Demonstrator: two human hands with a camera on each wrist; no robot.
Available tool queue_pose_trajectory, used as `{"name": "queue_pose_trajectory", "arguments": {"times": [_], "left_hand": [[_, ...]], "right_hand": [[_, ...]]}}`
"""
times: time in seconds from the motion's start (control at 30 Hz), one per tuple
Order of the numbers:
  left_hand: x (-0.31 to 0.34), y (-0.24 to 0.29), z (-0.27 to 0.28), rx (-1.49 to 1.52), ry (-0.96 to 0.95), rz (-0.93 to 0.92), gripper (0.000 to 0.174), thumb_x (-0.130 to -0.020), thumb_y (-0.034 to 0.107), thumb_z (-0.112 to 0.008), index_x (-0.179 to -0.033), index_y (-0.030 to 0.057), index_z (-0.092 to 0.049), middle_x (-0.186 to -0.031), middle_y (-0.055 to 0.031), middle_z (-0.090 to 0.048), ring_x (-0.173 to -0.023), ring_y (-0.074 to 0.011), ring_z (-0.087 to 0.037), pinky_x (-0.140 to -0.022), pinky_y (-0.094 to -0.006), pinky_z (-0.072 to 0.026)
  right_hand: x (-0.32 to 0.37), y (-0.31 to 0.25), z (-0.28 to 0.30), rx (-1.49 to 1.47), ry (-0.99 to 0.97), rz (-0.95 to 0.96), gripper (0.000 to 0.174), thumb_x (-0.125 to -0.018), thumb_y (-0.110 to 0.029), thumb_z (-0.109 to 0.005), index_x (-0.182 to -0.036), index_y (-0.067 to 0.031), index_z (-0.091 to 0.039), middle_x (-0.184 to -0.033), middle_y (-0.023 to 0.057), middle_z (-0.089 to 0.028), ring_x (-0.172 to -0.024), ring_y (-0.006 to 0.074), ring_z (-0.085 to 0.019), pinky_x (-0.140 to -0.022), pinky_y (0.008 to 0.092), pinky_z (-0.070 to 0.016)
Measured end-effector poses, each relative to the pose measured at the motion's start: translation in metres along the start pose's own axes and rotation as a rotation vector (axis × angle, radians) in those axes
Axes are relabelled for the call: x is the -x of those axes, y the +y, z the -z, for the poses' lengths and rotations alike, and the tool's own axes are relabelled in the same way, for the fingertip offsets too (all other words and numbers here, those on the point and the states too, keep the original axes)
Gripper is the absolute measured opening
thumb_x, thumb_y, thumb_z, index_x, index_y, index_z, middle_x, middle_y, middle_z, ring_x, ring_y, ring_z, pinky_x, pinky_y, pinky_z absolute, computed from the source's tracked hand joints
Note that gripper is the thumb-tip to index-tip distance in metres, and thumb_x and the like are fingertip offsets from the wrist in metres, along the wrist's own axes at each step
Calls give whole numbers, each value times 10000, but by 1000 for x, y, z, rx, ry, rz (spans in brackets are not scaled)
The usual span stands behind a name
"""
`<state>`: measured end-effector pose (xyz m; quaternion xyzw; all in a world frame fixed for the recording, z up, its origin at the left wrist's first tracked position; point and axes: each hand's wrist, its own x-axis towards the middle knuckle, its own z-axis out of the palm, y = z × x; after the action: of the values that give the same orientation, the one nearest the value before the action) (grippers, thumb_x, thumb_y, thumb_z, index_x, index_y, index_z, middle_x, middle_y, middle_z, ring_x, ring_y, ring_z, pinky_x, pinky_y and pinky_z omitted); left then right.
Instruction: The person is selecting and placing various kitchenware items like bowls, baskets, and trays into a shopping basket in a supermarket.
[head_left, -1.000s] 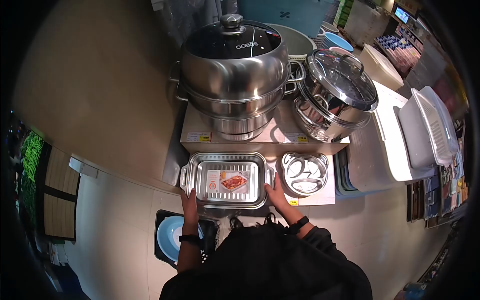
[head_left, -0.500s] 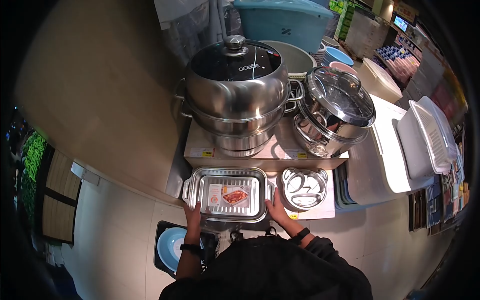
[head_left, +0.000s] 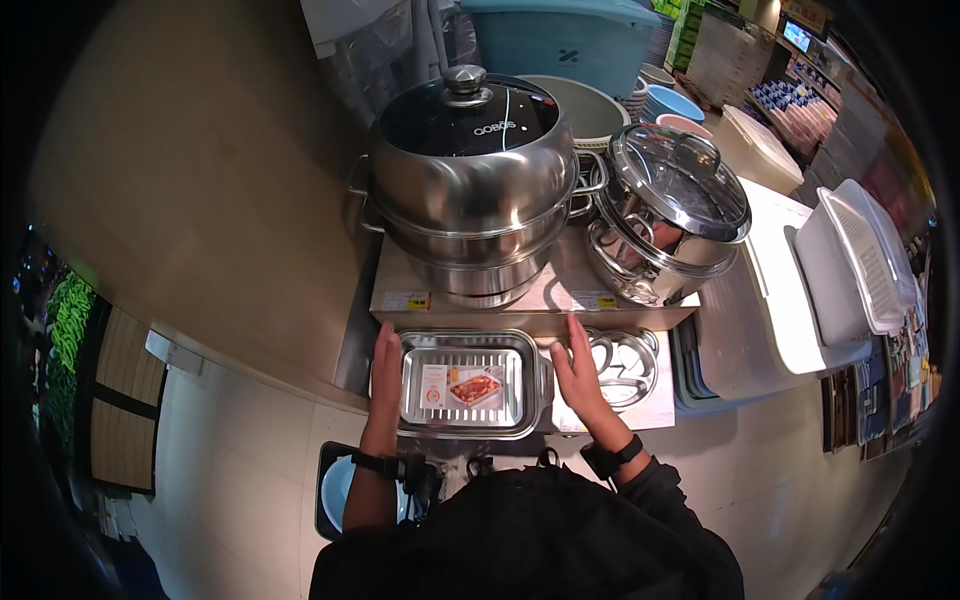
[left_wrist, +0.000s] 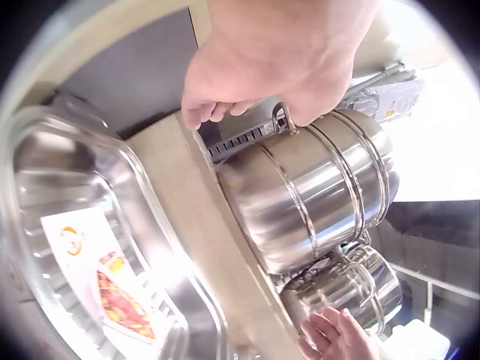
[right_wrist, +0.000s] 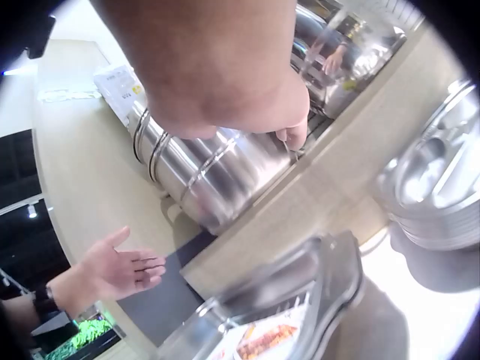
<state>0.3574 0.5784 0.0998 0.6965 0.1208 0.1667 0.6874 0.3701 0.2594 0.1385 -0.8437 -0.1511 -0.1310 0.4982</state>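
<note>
A rectangular steel tray (head_left: 470, 420) with a food-picture label lies on the low shelf. My left hand (head_left: 386, 378) is raised over its left end, fingers straight and pointing forward. At the tray's right end my right hand (head_left: 585, 380) is held up with straight fingers, partly covering the round divided steel plates (head_left: 640, 372). Neither hand holds anything. Behind stands a tall stacked steamer (head_left: 470, 190) with a dark glass lid. The left wrist view shows the steamer (left_wrist: 300, 187) beyond my left hand (left_wrist: 270, 67); the right wrist view shows my left palm (right_wrist: 120, 270) too.
A steel pot (head_left: 660, 255) with a tilted glass lid stands right of the steamer. White plastic bins (head_left: 850, 270) are farther right, and a blue tub (head_left: 565, 50) is behind. A brown wall or column (head_left: 220, 180) rises on the left. A blue basin (head_left: 340, 490) sits low at the left.
Both hands have let go of the tray's ends and risen, moving forward with fingers straightened. The tray lies in about the same place on the shelf. The head view has shifted slightly.
</note>
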Motion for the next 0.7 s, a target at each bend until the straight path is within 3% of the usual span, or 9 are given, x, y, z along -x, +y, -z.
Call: {"name": "queue_pose_trajectory", "arguments": {"times": [0.07,0.17,0.3,0.47,0.63,0.7], "left_hand": [[-29,8,-20,322,-105,55,669,-1028,459,-374,-1512,21,-228,-1563,-129,-256,-1431,-220,-262,-1161,-390,-221],[-61,9,-49,407,-150,13,722,-1019,552,-284,-1528,51,-178,-1593,-104,-198,-1465,-217,-197,-1170,-381,-184],[-79,18,-74,507,-116,16,704,-1017,547,-305,-1527,73,-202,-1591,-63,-216,-1460,-196,-205,-1165,-371,-206],[-99,0,-75,631,-206,41,642,-1011,554,-327,-1503,143,-301,-1500,-9,-382,-1349,-171,-380,-1108,-350,-292],[-93,11,-67,617,-230,86,688,-1011,548,-340,-1529,110,-225,-1550,-37,-309,-1418,-194,-296,-1161,-355,-205],[-93,12,-58,604,-346,44,701,-1008,545,-357,-1534,109,-204,-1564,-38,-282,-1427,-189,-279,-1163,-347,-192]], "right_hand": [[-26,0,-5,-70,33,-22,632,-996,-283,-479,-1472,60,-247,-1492,278,-314,-1411,371,-290,-1151,387,-228],[-62,-1,-13,-180,58,-82,659,-1017,-344,-419,-1494,50,-193,-1526,266,-264,-1439,348,-241,-1160,367,-194],[-90,5,-23,-401,39,-204,700,-1031,-418,-349,-1515,35,-124,-1565,244,-188,-1463,309,-186,-1168,337,-154],[-105,32,-45,-631,8,-307,745,-1030,-482,-333,-1518,30,-98,-1590,189,-147,-1473,255,-148,-1172,305,-129],[-101,22,-45,-568,42,-276,748,-1028,-493,-325,-1512,40,-119,-1581,193,-179,-1474,250,-148,-1174,305,-125],[-100,20,-43,-528,20,-288,741,-1028,-494,-324,-1509,41,-146,-1579,187,-191,-1474,247,-147,-1172,305,-128]]}}
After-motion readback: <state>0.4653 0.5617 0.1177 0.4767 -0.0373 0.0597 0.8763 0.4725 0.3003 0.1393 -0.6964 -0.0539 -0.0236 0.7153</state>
